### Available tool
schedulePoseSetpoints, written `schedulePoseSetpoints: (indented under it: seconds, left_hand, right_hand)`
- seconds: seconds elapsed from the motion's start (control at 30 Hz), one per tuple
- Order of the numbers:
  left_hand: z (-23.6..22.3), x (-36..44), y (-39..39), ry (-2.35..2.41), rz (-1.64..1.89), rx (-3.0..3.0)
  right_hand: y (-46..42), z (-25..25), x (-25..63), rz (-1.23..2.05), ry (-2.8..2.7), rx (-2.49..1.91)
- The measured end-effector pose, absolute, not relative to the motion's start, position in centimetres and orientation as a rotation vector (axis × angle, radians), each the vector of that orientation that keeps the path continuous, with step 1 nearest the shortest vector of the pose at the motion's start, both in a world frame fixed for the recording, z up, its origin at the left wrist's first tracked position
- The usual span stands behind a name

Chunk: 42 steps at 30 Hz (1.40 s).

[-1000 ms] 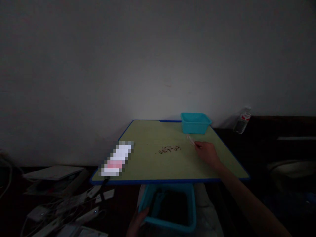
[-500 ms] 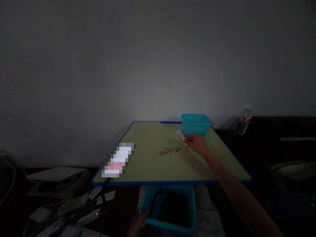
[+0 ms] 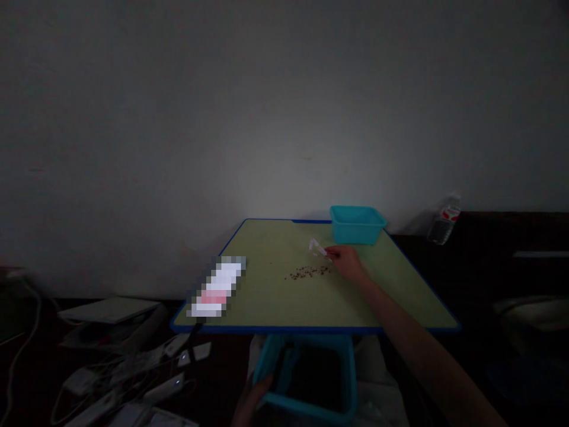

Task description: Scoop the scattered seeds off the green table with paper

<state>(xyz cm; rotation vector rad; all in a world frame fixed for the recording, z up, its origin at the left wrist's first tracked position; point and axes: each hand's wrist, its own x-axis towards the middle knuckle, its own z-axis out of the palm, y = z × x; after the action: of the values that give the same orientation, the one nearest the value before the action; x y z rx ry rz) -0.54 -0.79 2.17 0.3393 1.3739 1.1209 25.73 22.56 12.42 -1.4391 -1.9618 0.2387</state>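
My right hand reaches over the table, its fingers pinched on a thin, crumpled whitish piece, paper or plastic, I cannot tell which. Just below and left of those fingers, small dark bits lie scattered on the yellow-green tabletop. Under the table's front edge, my left hand grips the left side of a turquoise plastic basket. The inside of that basket is dark, and its contents are hard to make out.
A second turquoise basket stands at the table's back right corner. A pixelated phone-like screen is at the left edge. Cables and white chargers clutter the lower left. A plastic bottle leans beyond the table's right side.
My right hand has moved a little left and down with the whitish piece, nearer the dark bits. My left hand keeps its grip on the basket. The view has shifted slightly.
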Motion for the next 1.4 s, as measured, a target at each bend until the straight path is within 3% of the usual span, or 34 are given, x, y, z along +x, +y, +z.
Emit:
schedulePoseSetpoints:
  seconds: [0.4, 0.83, 1.4]
  left_hand:
    - [2.1, -0.5, -1.0, 1.291, 1.184, 0.318]
    - [-1.0, -2.0, 1.4, 1.36, 1.195, 0.408]
    - [3.2, -0.6, -0.1, 1.286, 1.234, 0.33]
  right_hand:
    - [20.6, 12.5, 24.1, 0.381, -2.049, -1.21]
    - [19.5, 12.3, 23.3, 0.363, -2.116, -1.187]
    - [18.6, 12.8, 22.9, 0.592, -2.096, -1.119]
